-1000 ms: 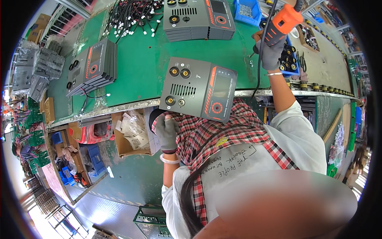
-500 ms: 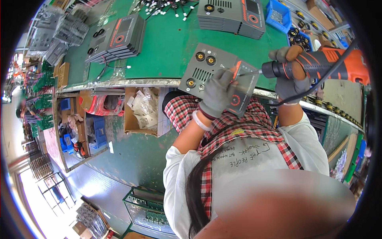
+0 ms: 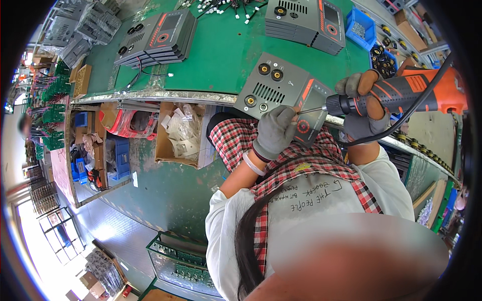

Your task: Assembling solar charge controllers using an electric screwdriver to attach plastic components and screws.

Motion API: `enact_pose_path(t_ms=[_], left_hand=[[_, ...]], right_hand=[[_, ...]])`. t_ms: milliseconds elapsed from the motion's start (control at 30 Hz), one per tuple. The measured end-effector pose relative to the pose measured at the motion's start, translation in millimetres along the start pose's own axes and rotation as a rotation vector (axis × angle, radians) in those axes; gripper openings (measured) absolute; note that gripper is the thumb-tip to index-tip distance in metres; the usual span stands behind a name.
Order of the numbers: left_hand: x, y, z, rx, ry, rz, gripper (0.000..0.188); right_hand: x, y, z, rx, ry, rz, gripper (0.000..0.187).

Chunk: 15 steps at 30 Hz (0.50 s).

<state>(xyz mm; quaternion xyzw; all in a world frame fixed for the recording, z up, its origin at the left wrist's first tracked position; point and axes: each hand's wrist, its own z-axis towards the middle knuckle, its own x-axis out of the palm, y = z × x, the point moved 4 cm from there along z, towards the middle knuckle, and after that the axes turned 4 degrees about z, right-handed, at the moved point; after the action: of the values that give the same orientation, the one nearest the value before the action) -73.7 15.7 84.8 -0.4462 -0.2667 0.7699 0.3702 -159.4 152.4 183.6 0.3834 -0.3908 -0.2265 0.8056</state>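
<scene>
A grey front panel (image 3: 294, 83) with brass-centred round sockets, vent slots and a dark display area lies tilted over the near edge of the green bench, its near end above my lap. My gloved left hand (image 3: 275, 131) is closed over the panel, thumb and fingertips pinched at the tip of a long driver bit (image 3: 312, 110). Whatever sits between those fingertips is too small to make out. In my gloved right hand (image 3: 369, 108) is an orange-and-black power drill (image 3: 409, 91), held sideways with its bit pointing left. A black cable hangs across the drill and wrist.
Stacked grey panels stand at the far left (image 3: 168, 42) and far right (image 3: 306, 25) of the bench. Behind the drill are a blue bin of screws (image 3: 359, 30) and one of round black-and-brass parts (image 3: 384, 62). White-tipped wires (image 3: 233, 6) lie at the back.
The view has shifted, moving the bench scene rightward. My left fingertips have come nearer to me across the panel and now pinch at the bit's tip; the drill has followed.
</scene>
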Motion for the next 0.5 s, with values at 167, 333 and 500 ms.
enact_pose_path(t_ms=[167,333,500], left_hand=[[-1.7,6.7,-0.7,-0.061,0.055,0.021,0.011],[-5.0,6.4,-1.6,-0.043,0.031,0.046,0.009],[-6.2,1.6,-4.6,-0.019,0.022,0.046,0.011]], right_hand=[[4.6,-1.9,0.2,0.025,0.024,0.008,0.03],[16.6,-0.1,1.5,-0.031,-0.011,-0.006,0.032],[21.5,0.1,-1.5,-0.053,0.007,0.029,0.026]])
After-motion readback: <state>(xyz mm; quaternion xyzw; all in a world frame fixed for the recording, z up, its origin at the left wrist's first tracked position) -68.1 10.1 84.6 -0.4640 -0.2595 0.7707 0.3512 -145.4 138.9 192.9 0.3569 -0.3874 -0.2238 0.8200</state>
